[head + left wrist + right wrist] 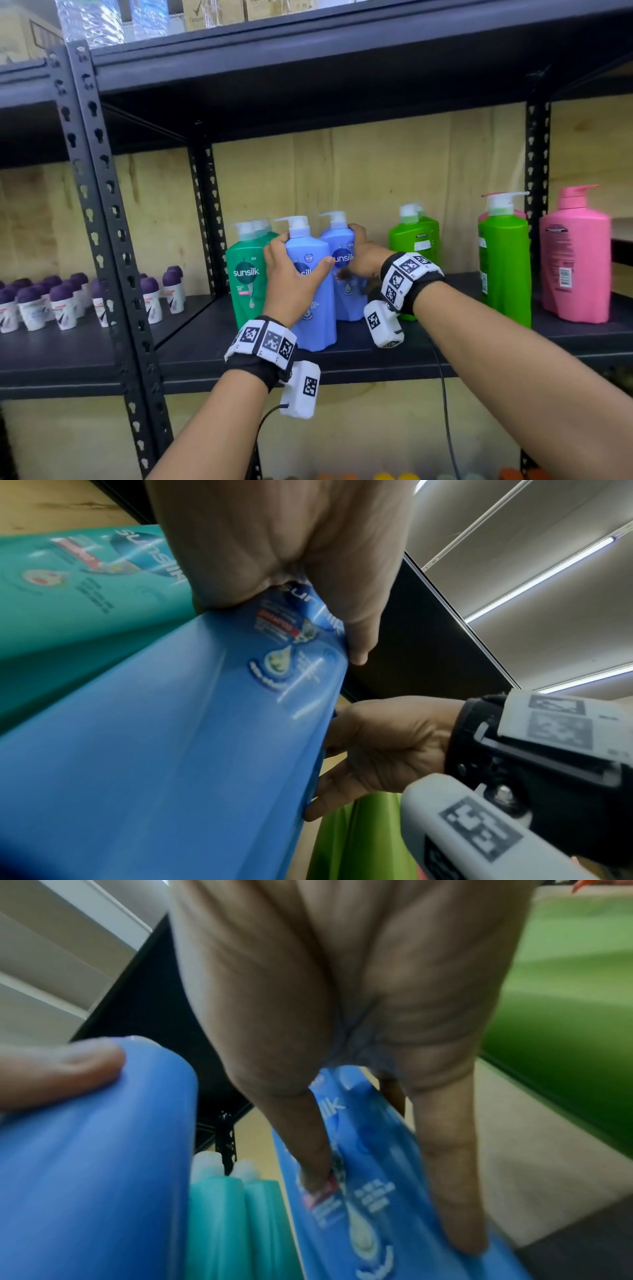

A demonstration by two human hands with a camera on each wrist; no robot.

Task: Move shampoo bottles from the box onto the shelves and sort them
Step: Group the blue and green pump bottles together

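Front bottle: tall blue plastic pump bottle [313, 294], upright on black metal shelf [428, 337], near front edge, long axis vertical.
Back bottle: second blue plastic pump bottle [344, 270], also upright, just behind and to the right of the first, touching or nearly so; cannot tell which.
L hand [291, 277]: wraps front bottle at upper body, thumb across the label, fingers round the left side.
R hand [363, 260]: curls round back bottle, thumb on the label, fingers on the far side.
Key relation: both bottles straight ahead of the hands; teal-green pump bottles [248, 274] just to the left, lime-green pump bottles [416, 240] to the right w/ a gap. L hand nearer to the teal group.
Judged next move: prob. push the blue pair back into one row between the two groups.
Head view only: whole shelf layout, pink pump bottle [577, 260] far right.
R wrist view only: thumb [315, 1139] pressing on the label.
Box: not in view.
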